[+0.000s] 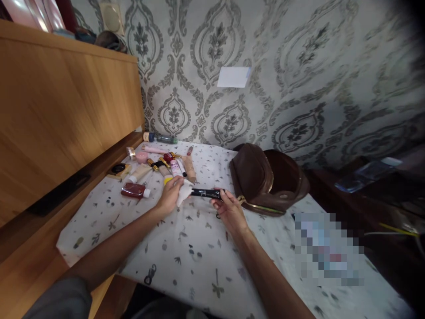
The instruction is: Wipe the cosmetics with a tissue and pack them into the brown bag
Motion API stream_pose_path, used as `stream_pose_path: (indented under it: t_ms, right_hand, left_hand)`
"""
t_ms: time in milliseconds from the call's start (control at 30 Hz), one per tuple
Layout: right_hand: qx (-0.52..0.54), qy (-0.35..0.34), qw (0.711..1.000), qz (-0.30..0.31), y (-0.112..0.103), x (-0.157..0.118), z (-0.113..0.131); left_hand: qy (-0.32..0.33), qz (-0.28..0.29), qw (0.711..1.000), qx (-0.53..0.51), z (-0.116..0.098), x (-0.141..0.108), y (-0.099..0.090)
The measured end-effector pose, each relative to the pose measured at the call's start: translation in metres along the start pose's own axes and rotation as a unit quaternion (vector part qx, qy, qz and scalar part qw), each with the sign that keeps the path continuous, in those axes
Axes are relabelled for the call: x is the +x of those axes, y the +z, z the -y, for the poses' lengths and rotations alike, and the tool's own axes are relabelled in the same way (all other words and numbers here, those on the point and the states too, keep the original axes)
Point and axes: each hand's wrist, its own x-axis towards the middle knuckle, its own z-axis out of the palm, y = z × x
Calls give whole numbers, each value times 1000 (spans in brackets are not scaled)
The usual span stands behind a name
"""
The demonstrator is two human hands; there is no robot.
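Blk tube [204,193]: btwn both hands' fingers; long axis approx sideways, L–R.
R hand [230,210]: fingers closed on tube's R end; nearer hand.
L hand [171,195]: fingers pinching wht tissue [185,192], which meets tube's L end.
Brown bag [250,173]: just R of & beyond R fingers.
Lettering: pale print on tube, too small to read; no brands legible.

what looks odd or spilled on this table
No spill shows, and what shows of the tube looks intact. The oddity is a pixelated patch on the cloth, right side, hiding what lies there. The bag seems unzipped and cosmetics lie jumbled, but neither looks wrong.
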Motion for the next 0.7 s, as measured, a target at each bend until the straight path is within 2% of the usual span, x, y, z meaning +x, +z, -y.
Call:
stream_pose_path:
  t_ms: [167,300,400,467,533,700]
  right_hand:
    - [31,-33,999,-17,0,1,1]
    - [40,-33,998,-22,-1,2,1]
    - [37,-39,998,-23,-2,2,1]
    - [31,-42,998,-18,-2,2,1]
    - [24,-48,998,-14,-1,2,1]
    - [-16,-57,998,-9,0,0,2]
  left_hand:
    - [-52,40,989,-130,-13,-2,1]
    - [-51,66,985,-154,-18,-7,2]
    - [0,61,994,-88,-16,-9,2]
    - [67,58,996,13,-13,-10,1]
    - [121,58,985,110,-10,-10,-2]
    - [147,51,970,186,-8,-9,-7]
